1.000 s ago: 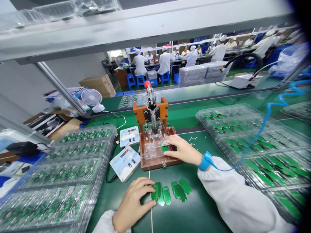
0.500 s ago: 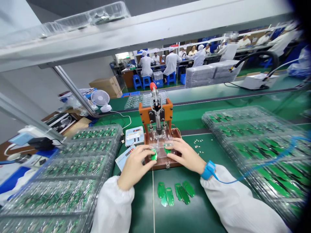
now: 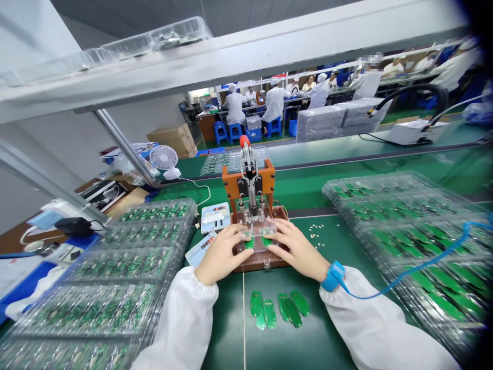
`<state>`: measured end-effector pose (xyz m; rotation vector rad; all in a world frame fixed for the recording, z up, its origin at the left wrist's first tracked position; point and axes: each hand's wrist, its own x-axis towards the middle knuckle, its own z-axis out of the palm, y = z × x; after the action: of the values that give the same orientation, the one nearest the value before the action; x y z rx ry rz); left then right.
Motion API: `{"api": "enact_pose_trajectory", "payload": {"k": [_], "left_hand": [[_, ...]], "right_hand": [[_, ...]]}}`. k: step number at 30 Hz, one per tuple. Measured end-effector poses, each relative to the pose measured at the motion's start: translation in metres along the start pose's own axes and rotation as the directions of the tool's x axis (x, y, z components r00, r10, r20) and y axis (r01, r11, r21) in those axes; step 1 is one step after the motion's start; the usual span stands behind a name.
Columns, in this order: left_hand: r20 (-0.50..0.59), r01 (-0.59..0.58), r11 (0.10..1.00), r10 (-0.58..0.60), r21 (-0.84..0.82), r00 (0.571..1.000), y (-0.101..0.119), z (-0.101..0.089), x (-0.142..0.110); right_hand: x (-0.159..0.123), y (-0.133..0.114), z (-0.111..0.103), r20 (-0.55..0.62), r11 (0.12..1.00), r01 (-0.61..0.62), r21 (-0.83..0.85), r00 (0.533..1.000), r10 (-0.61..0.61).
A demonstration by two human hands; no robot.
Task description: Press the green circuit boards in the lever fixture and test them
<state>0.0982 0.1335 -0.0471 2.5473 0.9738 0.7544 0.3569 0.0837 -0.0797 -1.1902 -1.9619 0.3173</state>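
Note:
An orange-framed toggle-clamp press fixture [image 3: 249, 180] with a red-tipped lever stands in front of me on a brown base. Two green circuit boards lie side by side in it, a left one [image 3: 249, 243] and a right one [image 3: 266, 241], partly under a clear plate. My left hand [image 3: 221, 252] has fingers and thumb about the left board, pinching it at its place. My right hand [image 3: 296, 247] rests by the right board, fingers stretched and thumb apart; its fingertips touch the board or plate. Nearer to me, several loose green boards [image 3: 268, 313] lie on the green mat.
Clear trays of populated boards [image 3: 127, 262] fill the left side; trays of green boards [image 3: 408, 231] fill the right. Two small display boxes [image 3: 214, 218] sit left of the press. Small pale bits [image 3: 316, 231] lie right. A blue wrist strap [image 3: 333, 276] trails a cord. Co-workers sit beyond.
My left hand has moved slightly right and forward, bringing its board from a tilted hold down into the fixture. The right hand's fingers have shifted a little. The view has tipped slightly upward.

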Motion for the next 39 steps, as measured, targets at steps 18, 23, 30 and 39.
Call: {"api": "enact_pose_trajectory", "payload": {"k": [18, 23, 30, 39], "left_hand": [[0.119, -0.475, 0.879, 0.468, 0.041, 0.876, 0.035, 0.077, -0.037], [0.112, -0.455, 0.891, 0.451, 0.012, 0.886, 0.035, 0.079, -0.038], [0.127, -0.452, 0.892, 0.447, 0.013, 0.886, 0.034, 0.082, -0.039], [0.111, -0.444, 0.896, 0.439, 0.023, 0.891, 0.034, 0.085, -0.04]], "right_hand": [[0.233, -0.058, -0.092, -0.029, 0.914, -0.176, 0.367, 0.979, 0.2], [0.198, -0.112, -0.109, -0.213, 0.916, 0.134, 0.377, 0.975, -0.055], [0.097, -0.145, -0.098, -0.241, 0.943, 0.317, -0.105, 0.911, -0.333], [0.065, -0.119, -0.059, -0.318, 0.927, 0.369, -0.073, 0.872, -0.372]]}}
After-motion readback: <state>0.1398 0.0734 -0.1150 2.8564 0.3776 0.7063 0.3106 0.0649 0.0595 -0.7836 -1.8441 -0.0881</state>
